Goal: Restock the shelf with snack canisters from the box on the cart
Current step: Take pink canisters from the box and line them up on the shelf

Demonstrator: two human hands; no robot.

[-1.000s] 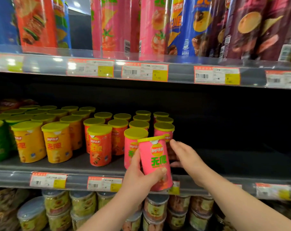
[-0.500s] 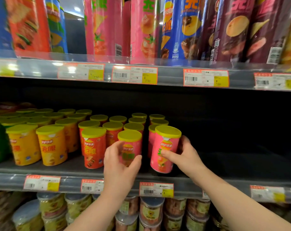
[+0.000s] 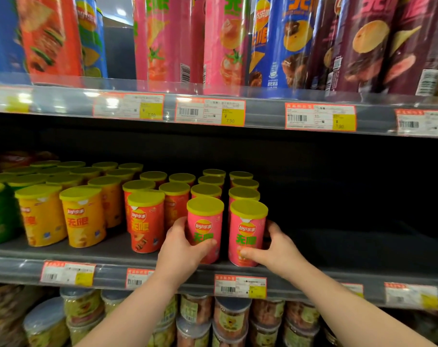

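Pink canisters with yellow lids head the two right-most rows on the middle shelf [image 3: 107,249], and each front one is in a hand. The left hand [image 3: 185,249] wraps the left pink canister [image 3: 205,229] low on its body, with the thumb on the near face and the fingers curled round its left side. The right hand [image 3: 275,249] grips the right pink canister [image 3: 248,234] from the right, thumb laid across the label. Both stand upright at the near edge of the shelf, just beside each other, logos facing out.

The low grips look chosen for sliding and squaring rather than lifting, since holding near the base keeps a tall, light tube from tipping. They sit in front of other pink canisters, right of the red canister [image 3: 145,221] and the yellow canisters [image 3: 84,216], so flavours stay in columns above their price label [image 3: 240,286]. Neither box nor cart is in view.
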